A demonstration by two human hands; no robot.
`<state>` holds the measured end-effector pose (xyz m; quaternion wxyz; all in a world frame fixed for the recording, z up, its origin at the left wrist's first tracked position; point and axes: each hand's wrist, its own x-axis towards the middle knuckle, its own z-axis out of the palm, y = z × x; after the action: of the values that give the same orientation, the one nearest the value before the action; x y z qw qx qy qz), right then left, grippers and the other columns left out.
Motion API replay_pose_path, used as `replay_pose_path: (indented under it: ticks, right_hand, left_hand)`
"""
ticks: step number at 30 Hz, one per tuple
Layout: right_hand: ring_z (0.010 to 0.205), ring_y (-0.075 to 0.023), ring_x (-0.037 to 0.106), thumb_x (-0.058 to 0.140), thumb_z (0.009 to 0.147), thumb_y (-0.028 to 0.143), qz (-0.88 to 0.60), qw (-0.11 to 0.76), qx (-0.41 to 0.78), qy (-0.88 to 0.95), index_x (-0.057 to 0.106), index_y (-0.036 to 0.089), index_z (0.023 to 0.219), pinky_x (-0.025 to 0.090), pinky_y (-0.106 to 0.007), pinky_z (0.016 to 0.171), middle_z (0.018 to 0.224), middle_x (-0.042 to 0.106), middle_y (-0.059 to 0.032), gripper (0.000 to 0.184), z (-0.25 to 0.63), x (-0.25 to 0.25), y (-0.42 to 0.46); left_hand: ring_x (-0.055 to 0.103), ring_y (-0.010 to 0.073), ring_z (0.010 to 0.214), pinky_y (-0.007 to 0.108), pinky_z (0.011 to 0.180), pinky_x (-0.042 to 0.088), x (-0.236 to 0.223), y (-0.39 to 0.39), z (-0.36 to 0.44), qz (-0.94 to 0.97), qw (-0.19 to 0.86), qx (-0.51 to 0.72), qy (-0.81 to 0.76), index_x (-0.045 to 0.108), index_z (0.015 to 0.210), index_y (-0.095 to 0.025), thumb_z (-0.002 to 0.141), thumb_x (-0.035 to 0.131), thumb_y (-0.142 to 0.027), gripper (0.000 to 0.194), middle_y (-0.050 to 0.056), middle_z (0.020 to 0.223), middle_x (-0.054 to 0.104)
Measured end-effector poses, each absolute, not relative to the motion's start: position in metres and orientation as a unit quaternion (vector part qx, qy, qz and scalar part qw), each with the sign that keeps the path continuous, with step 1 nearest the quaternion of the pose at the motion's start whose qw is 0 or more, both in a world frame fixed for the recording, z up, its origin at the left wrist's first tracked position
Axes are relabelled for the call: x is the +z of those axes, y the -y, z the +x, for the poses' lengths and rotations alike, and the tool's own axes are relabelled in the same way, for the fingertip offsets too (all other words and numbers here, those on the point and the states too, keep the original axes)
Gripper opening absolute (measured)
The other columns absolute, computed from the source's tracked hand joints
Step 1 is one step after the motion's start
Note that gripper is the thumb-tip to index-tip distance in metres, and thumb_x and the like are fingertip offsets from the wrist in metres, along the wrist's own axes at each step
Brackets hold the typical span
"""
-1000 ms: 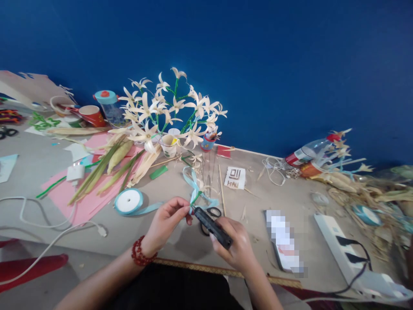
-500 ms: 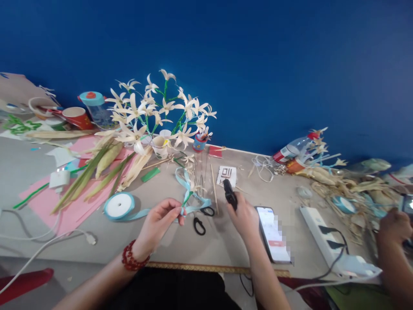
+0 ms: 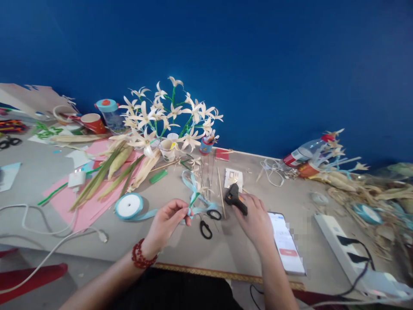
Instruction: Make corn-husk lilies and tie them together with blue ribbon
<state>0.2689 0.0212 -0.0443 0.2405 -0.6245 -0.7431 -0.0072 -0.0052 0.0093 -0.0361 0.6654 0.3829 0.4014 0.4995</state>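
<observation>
My left hand (image 3: 172,217), a red bead bracelet at its wrist, pinches the green stem (image 3: 194,199) of a pale husk flower, with light blue ribbon (image 3: 149,214) at the fingertips. That ribbon runs left to a white-faced spool (image 3: 128,206). My right hand (image 3: 256,217) has thumb and fingers loosely around the handle of a dark glue gun (image 3: 235,198), which lies on its side low over the table. Between my hands are the black handles of scissors (image 3: 205,230); their blades are hidden under the ribbon.
Husk flowers (image 3: 174,113) stand in a paper cup (image 3: 167,150) at the back. Corn husks (image 3: 120,162) lie on pink paper (image 3: 88,213) at left. A phone (image 3: 287,243) and power strip (image 3: 337,245) are at right, near a plastic bottle (image 3: 301,153) and another ribbon spool (image 3: 368,213).
The glue gun has turned from pointing away to lying on its side, and my right hand's grip has loosened. My left hand keeps its pinch. The view shifts left; another person's hand leaves the right edge.
</observation>
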Motion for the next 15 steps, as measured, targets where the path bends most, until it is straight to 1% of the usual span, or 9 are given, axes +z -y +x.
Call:
replay_pose_path:
  ticks: [1,3,4,6,8,10,13,15]
  right_hand:
    - [0.105,-0.0298,0.058,0.058,0.086,0.028,-0.600,0.297,0.032,0.742,0.058,0.019,0.109,0.048,-0.046,0.090,0.109,0.063,-0.0130,0.024,0.255,-0.037,-0.015]
    - [0.103,-0.0257,0.059,0.057,0.088,0.025,-0.539,0.376,0.124,0.744,0.059,0.020,0.100,0.049,-0.042,0.089,0.104,0.063,-0.0104,0.013,0.222,-0.026,-0.003]
    - [0.103,-0.0250,0.059,0.058,0.087,0.024,-0.509,0.395,0.167,0.746,0.059,0.021,0.102,0.049,-0.042,0.089,0.106,0.062,-0.0104,0.015,0.205,-0.024,0.002]
    - [0.103,-0.0245,0.059,0.060,0.086,0.023,-0.467,0.430,0.211,0.743,0.058,0.021,0.104,0.050,-0.042,0.088,0.106,0.062,-0.0101,0.019,0.176,-0.023,0.008]
    - [0.102,-0.0239,0.059,0.062,0.085,0.022,-0.457,0.465,0.225,0.724,0.058,0.021,0.103,0.050,-0.041,0.088,0.104,0.061,-0.0095,0.019,0.156,-0.028,0.009]
    - [0.100,-0.0233,0.060,0.063,0.084,0.022,-0.465,0.491,0.226,0.701,0.058,0.021,0.100,0.051,-0.040,0.087,0.102,0.061,-0.0091,0.017,0.146,-0.033,0.007]
    - [0.096,-0.0218,0.060,0.060,0.086,0.020,-0.471,0.511,0.228,0.682,0.059,0.021,0.093,0.051,-0.038,0.085,0.099,0.060,-0.0080,0.007,0.141,-0.036,0.002]
    - [0.093,-0.0208,0.060,0.059,0.088,0.019,-0.468,0.518,0.239,0.674,0.059,0.020,0.089,0.050,-0.038,0.084,0.095,0.060,-0.0069,0.002,0.142,-0.036,-0.001]
  left_hand:
    - [0.058,0.0122,0.062,0.027,0.067,0.046,-0.036,-0.009,-0.005,0.385,0.662,0.498,-0.406,0.064,0.081,-0.015,0.084,0.066,-0.031,0.016,0.004,0.079,0.068]
    - [0.058,0.0121,0.063,0.027,0.068,0.047,-0.036,-0.008,-0.003,0.387,0.659,0.496,-0.412,0.064,0.082,-0.016,0.084,0.066,-0.032,0.016,0.004,0.080,0.068]
    - [0.058,0.0120,0.063,0.027,0.068,0.047,-0.036,-0.008,-0.003,0.386,0.659,0.496,-0.413,0.064,0.082,-0.016,0.084,0.066,-0.032,0.016,0.004,0.080,0.068]
    - [0.057,0.0118,0.064,0.025,0.067,0.047,-0.036,-0.007,-0.001,0.382,0.658,0.497,-0.416,0.065,0.083,-0.016,0.083,0.067,-0.031,0.016,0.002,0.078,0.067]
    - [0.057,0.0118,0.066,0.024,0.067,0.047,-0.037,-0.006,0.000,0.376,0.650,0.505,-0.424,0.065,0.085,-0.017,0.082,0.069,-0.030,0.014,0.000,0.076,0.064]
    - [0.057,0.0113,0.069,0.023,0.068,0.047,-0.037,-0.006,0.000,0.373,0.640,0.517,-0.429,0.066,0.085,-0.017,0.081,0.069,-0.029,0.013,0.000,0.080,0.064]
    - [0.056,0.0100,0.068,0.023,0.067,0.047,-0.038,-0.005,-0.001,0.375,0.641,0.525,-0.416,0.066,0.084,-0.017,0.082,0.068,-0.028,0.011,0.001,0.089,0.064]
    - [0.056,0.0096,0.065,0.023,0.066,0.047,-0.038,-0.006,-0.002,0.379,0.645,0.521,-0.410,0.065,0.083,-0.016,0.083,0.068,-0.028,0.012,0.001,0.086,0.063]
